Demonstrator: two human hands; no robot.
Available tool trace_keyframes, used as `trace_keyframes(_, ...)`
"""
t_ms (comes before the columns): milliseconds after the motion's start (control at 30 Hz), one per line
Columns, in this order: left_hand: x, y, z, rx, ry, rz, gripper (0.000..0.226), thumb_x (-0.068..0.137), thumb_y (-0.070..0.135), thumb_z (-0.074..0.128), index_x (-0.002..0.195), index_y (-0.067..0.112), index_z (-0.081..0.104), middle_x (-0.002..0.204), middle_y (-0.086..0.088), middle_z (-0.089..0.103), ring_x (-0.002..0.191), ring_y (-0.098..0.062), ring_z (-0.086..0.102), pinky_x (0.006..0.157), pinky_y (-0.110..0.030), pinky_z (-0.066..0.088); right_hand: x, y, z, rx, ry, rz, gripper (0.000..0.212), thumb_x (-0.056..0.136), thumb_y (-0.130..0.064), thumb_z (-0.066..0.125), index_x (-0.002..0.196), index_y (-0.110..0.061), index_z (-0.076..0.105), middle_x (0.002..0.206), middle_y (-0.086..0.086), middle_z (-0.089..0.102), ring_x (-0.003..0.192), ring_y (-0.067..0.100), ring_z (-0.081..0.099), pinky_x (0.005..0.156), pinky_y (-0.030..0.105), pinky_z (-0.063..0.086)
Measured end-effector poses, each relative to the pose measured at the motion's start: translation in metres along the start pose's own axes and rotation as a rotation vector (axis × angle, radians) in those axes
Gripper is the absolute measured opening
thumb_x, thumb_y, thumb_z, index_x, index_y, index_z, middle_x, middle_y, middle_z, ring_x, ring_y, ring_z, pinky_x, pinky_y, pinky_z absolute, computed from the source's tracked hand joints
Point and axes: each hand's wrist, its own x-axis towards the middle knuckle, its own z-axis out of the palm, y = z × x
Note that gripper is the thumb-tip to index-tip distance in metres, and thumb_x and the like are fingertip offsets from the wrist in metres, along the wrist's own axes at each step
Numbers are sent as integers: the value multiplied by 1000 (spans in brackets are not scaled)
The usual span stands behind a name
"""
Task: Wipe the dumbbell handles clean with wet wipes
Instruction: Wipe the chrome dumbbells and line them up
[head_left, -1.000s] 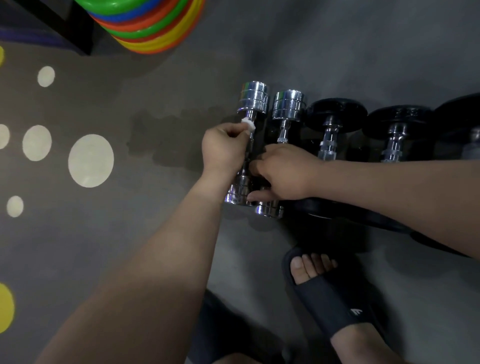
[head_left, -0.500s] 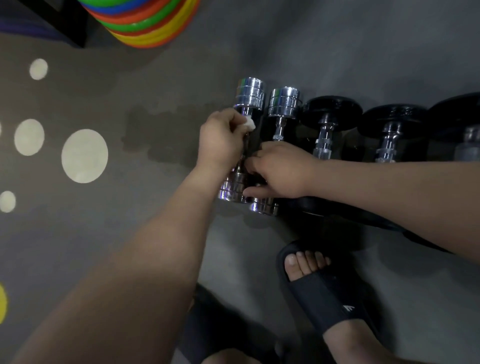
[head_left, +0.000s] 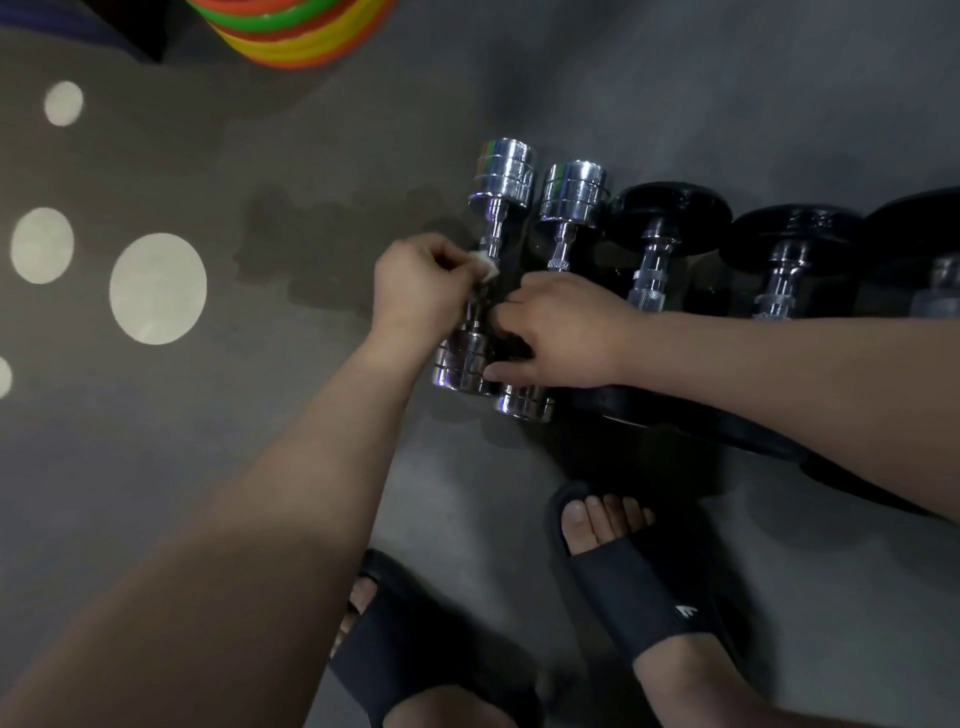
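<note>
Your left hand (head_left: 421, 291) has slid down the handle (head_left: 492, 234) of the leftmost chrome dumbbell (head_left: 504, 174). A second ago the wet wipe (head_left: 487, 267) sat right under the far head, and now a bare stretch of shaft shows above it, with the wipe near the middle of the bar. Your fingers are bunched on the wipe, pinching it against the handle. Your right hand (head_left: 566, 332) has stayed draped over the second chrome dumbbell (head_left: 571, 195), thumb stretched toward the near heads. I cannot tell whether its fingers grip that bar or only press on it, because they curl out of sight between the two dumbbells. Both chrome dumbbells lie side by side on the grey floor (head_left: 311, 467), touching or nearly so. The stroke looks about half done. The near end of this handle probably still needs a pass, and the black dumbbells (head_left: 667, 208) further right look untouched.
</note>
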Motion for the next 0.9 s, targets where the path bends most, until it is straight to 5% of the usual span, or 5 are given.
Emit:
trace_keyframes(167,28,10,3,-50,-69,-19,19,82,23,81,71,25,66,80,7,73,77,-7,69,77,-25,55,1,0,-2,-20,-23,-11,54,88,-67,56,93,-14,64,81,4,65,86,27,54,79,39,48)
trace_keyframes(467,-15,-25,-24,66,-289,-67,4,85,10,74,82,12,72,67,5,63,53,1,50,55,-14,41,-8,3,-2,116,-70,21,43,94,-55,50,96,-17,70,85,-3,61,93,20,52,81,41,51)
trace_keyframes(567,-3,-24,-17,96,-287,-74,15,85,11,71,74,19,63,67,3,63,61,-11,54,60,-24,45,-8,1,-1,122,-71,33,48,94,-56,43,98,-17,70,87,-1,62,94,21,52,81,40,51)
trace_keyframes(767,21,-10,4,-396,-219,-309,15,92,5,69,80,11,63,63,-7,59,50,-14,49,57,-31,45,-10,0,-2,131,-47,26,42,95,-49,47,88,-14,68,82,1,61,89,22,53,79,38,51)
trace_keyframes(900,45,14,6,-502,-212,-316,18,93,4,67,77,12,65,66,-9,61,54,-16,53,62,-34,51,-11,3,-5,164,-67,44,34,97,-44,56,104,-15,71,90,1,63,97,22,53,84,39,50)
